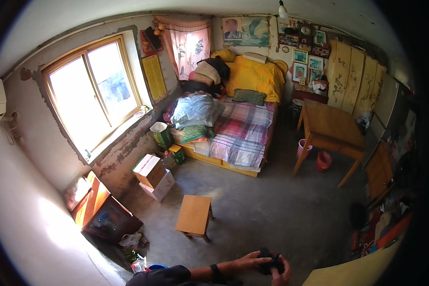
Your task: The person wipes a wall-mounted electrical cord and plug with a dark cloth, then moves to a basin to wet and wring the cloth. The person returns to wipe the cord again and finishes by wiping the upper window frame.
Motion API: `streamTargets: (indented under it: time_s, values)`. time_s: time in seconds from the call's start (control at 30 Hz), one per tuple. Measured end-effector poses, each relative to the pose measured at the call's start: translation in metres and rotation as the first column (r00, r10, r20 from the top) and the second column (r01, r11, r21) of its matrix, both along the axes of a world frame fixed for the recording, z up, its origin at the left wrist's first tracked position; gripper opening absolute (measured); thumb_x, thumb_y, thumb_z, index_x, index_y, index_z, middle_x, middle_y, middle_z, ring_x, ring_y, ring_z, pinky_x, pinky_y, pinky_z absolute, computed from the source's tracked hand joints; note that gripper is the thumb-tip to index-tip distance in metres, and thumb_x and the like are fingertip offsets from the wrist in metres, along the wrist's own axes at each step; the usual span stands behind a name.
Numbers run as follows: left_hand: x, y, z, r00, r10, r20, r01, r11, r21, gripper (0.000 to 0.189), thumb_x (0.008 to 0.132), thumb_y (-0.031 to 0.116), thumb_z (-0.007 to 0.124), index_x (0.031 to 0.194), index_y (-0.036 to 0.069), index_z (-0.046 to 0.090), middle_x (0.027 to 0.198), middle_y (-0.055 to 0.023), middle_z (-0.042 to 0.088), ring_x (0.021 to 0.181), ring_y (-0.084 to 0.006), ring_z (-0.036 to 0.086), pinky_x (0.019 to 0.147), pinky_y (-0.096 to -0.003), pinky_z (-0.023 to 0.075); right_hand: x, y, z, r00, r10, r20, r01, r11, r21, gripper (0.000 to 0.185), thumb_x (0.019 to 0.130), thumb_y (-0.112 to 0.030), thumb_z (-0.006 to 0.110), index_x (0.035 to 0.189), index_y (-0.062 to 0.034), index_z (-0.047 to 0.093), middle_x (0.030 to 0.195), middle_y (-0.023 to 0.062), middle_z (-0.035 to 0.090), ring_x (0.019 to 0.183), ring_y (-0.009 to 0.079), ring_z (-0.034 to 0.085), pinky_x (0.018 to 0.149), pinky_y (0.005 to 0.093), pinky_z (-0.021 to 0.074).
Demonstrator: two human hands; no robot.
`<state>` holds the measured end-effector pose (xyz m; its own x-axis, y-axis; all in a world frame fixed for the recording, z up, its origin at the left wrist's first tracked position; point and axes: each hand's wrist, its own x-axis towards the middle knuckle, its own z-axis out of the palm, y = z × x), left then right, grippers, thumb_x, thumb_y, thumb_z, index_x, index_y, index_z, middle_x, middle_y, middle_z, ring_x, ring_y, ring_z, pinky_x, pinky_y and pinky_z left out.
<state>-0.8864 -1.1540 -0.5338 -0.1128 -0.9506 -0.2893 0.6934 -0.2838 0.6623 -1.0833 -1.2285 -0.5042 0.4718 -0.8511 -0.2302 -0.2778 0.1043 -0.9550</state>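
Near the bottom edge, my left hand (248,260) reaches in from the left, with a dark band on its wrist and a dark sleeve above. It grips a small black object (270,261) whose kind I cannot tell. My right hand (282,272) holds the same object from the other side, its fingers curled around it. Both hands are over the grey concrete floor. A wooden stool (194,213) stands upright beyond them, up and to the left, apart from the hands.
A bed with a plaid cover (243,132) stands at the back. Stacked cardboard boxes (152,171) and a wooden cabinet (111,220) are at left. At right are a wooden table (332,121), a pink bucket (304,148) and a red bucket (323,161). A pale yellow surface (357,266) lies lower right.
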Motion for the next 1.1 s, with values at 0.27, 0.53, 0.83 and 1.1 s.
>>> streamTargets:
  time_s: [0.27, 0.53, 0.83, 1.1]
  values:
    - [0.045, -0.001, 0.003, 0.941, 0.252, 0.225, -0.226, 0.965, -0.132, 0.065, 0.111, 0.013, 0.055, 0.172, 0.006, 0.033, 0.162, -0.0116, 0.056, 0.145, -0.0229, 0.057, 0.120, -0.0402, 0.0484, 0.046, -0.022, -0.023, 0.987, 0.149, 0.060, -0.152, 0.988, 0.036, 0.075, 0.103, -0.020, 0.078, 0.168, -0.0013, 0.045, 0.159, 0.0202, 0.058, 0.145, 0.0296, 0.057, 0.126, 0.0416, 0.0424]
    - [0.035, 0.002, 0.023, 0.856, 0.498, 0.137, -0.474, 0.863, -0.174, 0.072, 0.101, 0.001, 0.050, 0.170, 0.000, 0.031, 0.167, -0.0194, 0.052, 0.149, -0.0283, 0.056, 0.125, -0.0434, 0.0451, 0.066, -0.051, -0.029, 0.952, 0.306, -0.022, -0.300, 0.913, -0.276, 0.050, 0.094, -0.023, 0.086, 0.137, -0.0015, 0.071, 0.124, 0.0119, 0.078, 0.116, 0.0187, 0.073, 0.103, 0.0354, 0.0568]
    - [-0.037, 0.008, 0.005, 0.804, 0.588, 0.087, -0.594, 0.801, 0.079, 0.059, 0.111, 0.021, 0.055, 0.164, -0.002, 0.044, 0.153, -0.0175, 0.063, 0.137, -0.0300, 0.065, 0.111, -0.0454, 0.0563, 0.015, -0.082, -0.010, 0.877, 0.362, 0.316, -0.433, 0.880, 0.196, 0.035, 0.098, -0.008, 0.079, 0.132, -0.0026, 0.075, 0.126, 0.0057, 0.077, 0.118, 0.0148, 0.069, 0.106, 0.0305, 0.0536]
    - [-0.125, 0.021, -0.009, 0.671, 0.727, 0.146, -0.728, 0.683, -0.061, 0.048, 0.105, 0.022, 0.065, 0.147, 0.000, 0.059, 0.139, -0.0149, 0.070, 0.120, -0.0269, 0.071, 0.104, -0.0397, 0.0606, -0.036, -0.097, -0.035, 0.857, 0.472, 0.208, -0.513, 0.824, 0.240, 0.038, 0.103, -0.010, 0.073, 0.139, -0.0015, 0.071, 0.129, 0.0062, 0.073, 0.120, 0.0142, 0.066, 0.109, 0.0306, 0.0516]
